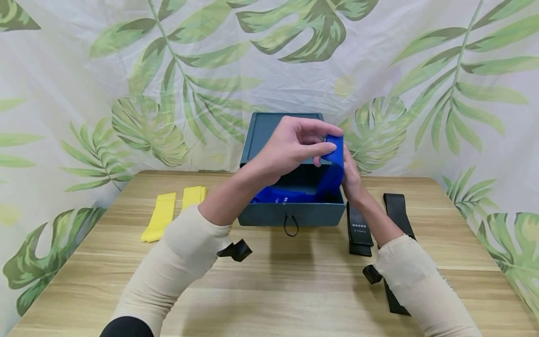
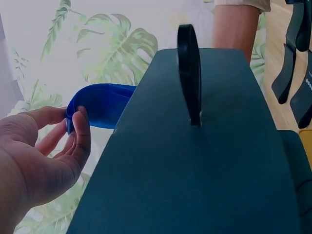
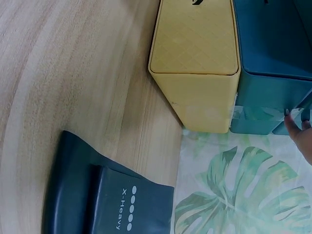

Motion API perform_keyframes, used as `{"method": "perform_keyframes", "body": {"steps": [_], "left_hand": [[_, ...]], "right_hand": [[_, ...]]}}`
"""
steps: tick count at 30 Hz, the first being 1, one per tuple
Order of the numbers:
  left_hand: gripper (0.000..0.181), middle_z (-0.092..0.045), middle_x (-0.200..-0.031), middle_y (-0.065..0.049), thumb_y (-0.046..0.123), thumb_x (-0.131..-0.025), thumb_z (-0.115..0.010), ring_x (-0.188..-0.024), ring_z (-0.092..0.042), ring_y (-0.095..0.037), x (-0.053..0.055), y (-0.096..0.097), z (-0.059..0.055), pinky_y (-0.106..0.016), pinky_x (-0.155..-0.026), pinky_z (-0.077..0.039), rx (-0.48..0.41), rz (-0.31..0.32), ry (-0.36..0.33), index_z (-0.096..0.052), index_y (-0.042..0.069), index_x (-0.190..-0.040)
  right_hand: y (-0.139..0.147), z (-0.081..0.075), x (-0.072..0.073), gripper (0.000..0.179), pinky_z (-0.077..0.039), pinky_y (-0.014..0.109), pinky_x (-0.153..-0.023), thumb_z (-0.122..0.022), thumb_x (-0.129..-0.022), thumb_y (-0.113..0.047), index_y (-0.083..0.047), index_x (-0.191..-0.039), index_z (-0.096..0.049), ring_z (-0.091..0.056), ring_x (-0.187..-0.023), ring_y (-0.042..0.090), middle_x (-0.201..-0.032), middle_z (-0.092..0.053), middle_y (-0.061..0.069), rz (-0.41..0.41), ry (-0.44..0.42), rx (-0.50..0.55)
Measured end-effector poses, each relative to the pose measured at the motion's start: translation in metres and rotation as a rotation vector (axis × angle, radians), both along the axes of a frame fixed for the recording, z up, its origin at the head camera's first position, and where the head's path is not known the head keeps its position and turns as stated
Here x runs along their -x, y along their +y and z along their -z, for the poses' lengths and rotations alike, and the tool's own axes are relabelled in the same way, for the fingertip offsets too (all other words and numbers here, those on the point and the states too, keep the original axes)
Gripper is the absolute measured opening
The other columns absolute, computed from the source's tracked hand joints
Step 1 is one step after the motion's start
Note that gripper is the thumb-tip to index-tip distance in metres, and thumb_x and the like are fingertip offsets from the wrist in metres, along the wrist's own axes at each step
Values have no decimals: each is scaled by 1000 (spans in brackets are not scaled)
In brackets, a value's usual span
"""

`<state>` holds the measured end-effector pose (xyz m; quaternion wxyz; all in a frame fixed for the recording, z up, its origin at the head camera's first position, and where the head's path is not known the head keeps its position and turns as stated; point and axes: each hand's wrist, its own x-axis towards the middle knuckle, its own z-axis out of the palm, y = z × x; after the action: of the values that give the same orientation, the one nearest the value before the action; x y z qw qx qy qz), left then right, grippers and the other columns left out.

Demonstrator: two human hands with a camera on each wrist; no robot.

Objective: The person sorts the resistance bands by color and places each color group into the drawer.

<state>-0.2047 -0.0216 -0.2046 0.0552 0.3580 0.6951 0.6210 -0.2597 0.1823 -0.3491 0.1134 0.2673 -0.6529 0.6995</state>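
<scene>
A blue flat elastic band (image 1: 335,161) rises from the open teal drawer (image 1: 290,216). My left hand (image 1: 290,147) crosses over the drawer and pinches the band's upper end between thumb and fingers; the left wrist view shows this pinch on the blue band (image 2: 105,105) too. More blue band material (image 1: 278,195) lies inside the drawer. My right hand (image 1: 353,180) is at the drawer's right side, behind the raised band. In the right wrist view only some fingers of the right hand (image 3: 303,139) show, close to the teal box's side, so its hold is hidden.
Yellow bands (image 1: 160,217) lie on the table (image 1: 261,299) at left. Black bands (image 1: 359,229), one printed X-Heavy, lie at right. The teal box (image 1: 261,135) stands against a leaf-patterned cloth (image 1: 202,70). A yellow box (image 3: 195,44) adjoins it. A black loop (image 1: 290,226) hangs from the drawer front.
</scene>
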Motion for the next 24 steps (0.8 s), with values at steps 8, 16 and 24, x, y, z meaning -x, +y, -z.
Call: {"method": "perform_keyframes", "body": {"steps": [8, 16, 24], "left_hand": [[25, -75, -111, -17, -1, -97, -70, -72, -70, -26, -2, -16, 11, -36, -80, -60, 103, -47, -56, -73, -7, -121], [23, -75, -107, -17, -2, -96, -70, -72, -72, -27, 0, -41, 21, -41, -80, -62, 173, -90, -52, -73, -7, -119], [23, -75, -105, -17, -2, -96, -71, -71, -70, -24, -3, -26, 6, -40, -77, -62, 71, -54, -21, -73, -7, -118]], "right_hand": [[-1, -3, 0, 43, -17, 54, -125, -42, -99, -21, -9, -139, -49, -23, -154, 34, -166, -25, 19, 4, -25, -20], [-2, -5, -1, 49, -15, 58, -126, -44, -98, -22, -1, -142, -48, -20, -156, 39, -170, -19, 19, 11, -27, -8], [1, -2, -2, 43, -10, 57, -126, -42, -99, -21, -8, -139, -51, -16, -157, 36, -168, -23, 19, 14, -16, -14]]}}
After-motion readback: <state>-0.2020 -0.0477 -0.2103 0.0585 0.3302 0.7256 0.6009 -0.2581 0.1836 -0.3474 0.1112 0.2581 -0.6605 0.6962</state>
